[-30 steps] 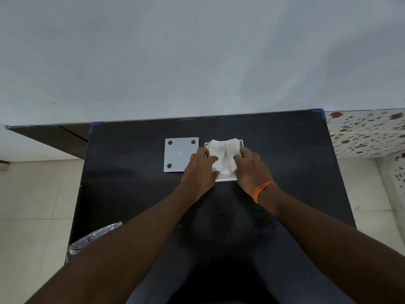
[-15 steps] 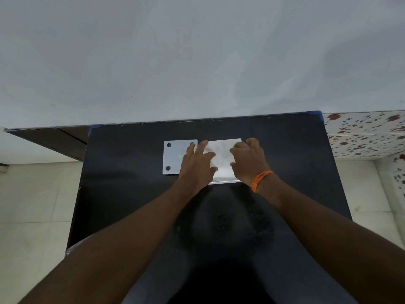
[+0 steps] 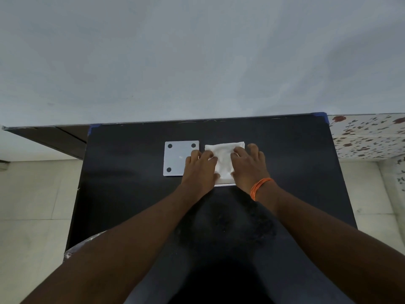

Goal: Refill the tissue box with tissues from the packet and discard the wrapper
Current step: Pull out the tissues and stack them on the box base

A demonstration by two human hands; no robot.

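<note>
Now both hands, left hand [image 3: 200, 170] & right hand [image 3: 248, 166], flat on tissues [image 3: 223, 157]

tissue box [image 3: 225, 184]: I see only a thin near rim; tissues [image 3: 223, 159] and hands cover the rest.
wrapper [image 3: 85, 244]: at the desk's near-left corner, mostly behind my left forearm.
lid [image 3: 178, 157]: right corner under left hand [image 3: 200, 170].

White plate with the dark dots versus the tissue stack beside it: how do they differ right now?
The white plate is flat, smooth and rigid-looking, with dark dots at its corners; the tissue stack is soft and creased, without dots. Only the left hand overlaps the plate's edge, while the left hand and right hand both press on the stack. Both are white, roughly square, side by side on the black table.
</note>
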